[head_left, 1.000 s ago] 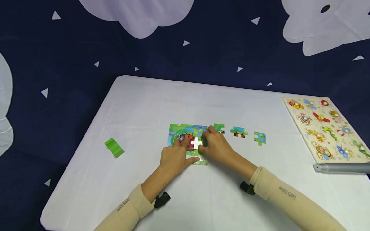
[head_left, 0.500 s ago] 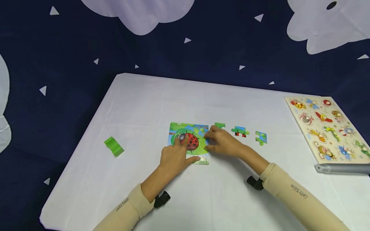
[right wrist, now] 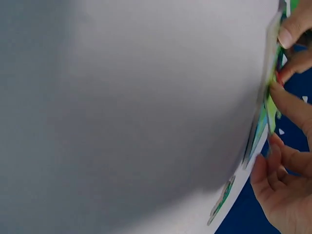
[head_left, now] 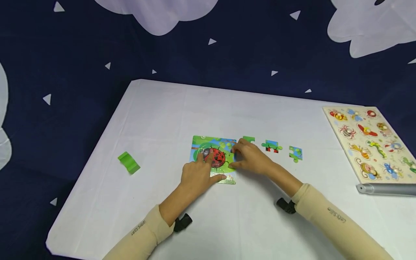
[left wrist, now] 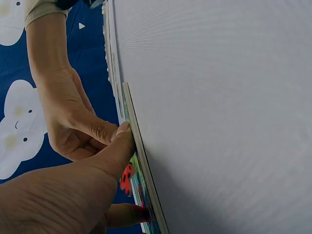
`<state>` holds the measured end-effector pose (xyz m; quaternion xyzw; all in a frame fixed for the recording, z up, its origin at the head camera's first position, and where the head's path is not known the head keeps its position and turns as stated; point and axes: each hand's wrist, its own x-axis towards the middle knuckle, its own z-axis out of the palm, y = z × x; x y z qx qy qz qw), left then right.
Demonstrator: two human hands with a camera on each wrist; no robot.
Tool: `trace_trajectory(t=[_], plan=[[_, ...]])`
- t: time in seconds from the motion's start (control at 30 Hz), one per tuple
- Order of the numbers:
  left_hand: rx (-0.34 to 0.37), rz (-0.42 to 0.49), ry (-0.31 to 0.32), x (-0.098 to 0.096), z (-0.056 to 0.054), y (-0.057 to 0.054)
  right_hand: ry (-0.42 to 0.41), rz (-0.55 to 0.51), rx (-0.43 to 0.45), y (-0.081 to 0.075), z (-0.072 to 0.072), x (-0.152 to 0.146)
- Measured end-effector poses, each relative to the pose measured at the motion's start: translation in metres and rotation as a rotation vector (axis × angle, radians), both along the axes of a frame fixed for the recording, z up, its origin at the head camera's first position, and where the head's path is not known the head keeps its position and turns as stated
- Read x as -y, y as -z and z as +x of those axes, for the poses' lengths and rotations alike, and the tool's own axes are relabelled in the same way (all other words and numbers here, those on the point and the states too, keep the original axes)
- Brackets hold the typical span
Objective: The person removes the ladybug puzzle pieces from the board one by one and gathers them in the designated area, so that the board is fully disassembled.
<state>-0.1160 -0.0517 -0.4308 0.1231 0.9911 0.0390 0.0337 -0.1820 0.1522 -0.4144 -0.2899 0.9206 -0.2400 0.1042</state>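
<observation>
A ladybug jigsaw puzzle (head_left: 203, 141) lies on the white table in the head view. My left hand (head_left: 195, 177) rests on it, two fingers straight on the ladybug and the thumb stretched along the lower part. At the puzzle's right side my right hand (head_left: 255, 157) pinches a green puzzle piece (right wrist: 271, 111) between thumb and fingers; the piece sits slightly tilted at the board in the right wrist view. Seen nearly edge-on in the left wrist view, the puzzle board (left wrist: 141, 153) has my left thumb against its edge. Fingers hide parts of the picture.
Loose puzzle pieces lie right of the board: one partly hidden green piece (head_left: 249, 138), a blue-red piece (head_left: 271, 146) and a blue-green piece (head_left: 295, 154). A wooden insect peg board (head_left: 367, 144) and grey tube (head_left: 386, 189) are far right. A green strip (head_left: 129, 163) lies left.
The white gap in the ladybug's right side is now covered by a piece. My right hand has shifted slightly right. The left hand stays put, and the head view has tilted slightly.
</observation>
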Motion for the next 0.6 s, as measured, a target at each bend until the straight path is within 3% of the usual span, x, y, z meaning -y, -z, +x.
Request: trace_trajectory(t=[0.1,0.3,0.5,0.6], plan=[[-0.010,-0.004,0.003,0.000,0.000,-0.001,0.031,0.010,-0.056,0.002,0.006,-0.001],[-0.006,-0.013,0.011,0.000,0.001,-0.001,0.060,-0.001,-0.080,0.007,0.013,-0.003],[-0.004,-0.007,0.007,-0.001,0.000,0.001,-0.028,0.051,-0.167,0.003,0.010,0.002],[0.014,0.002,-0.002,-0.001,0.000,0.001,-0.067,0.079,-0.157,-0.001,0.006,0.003]])
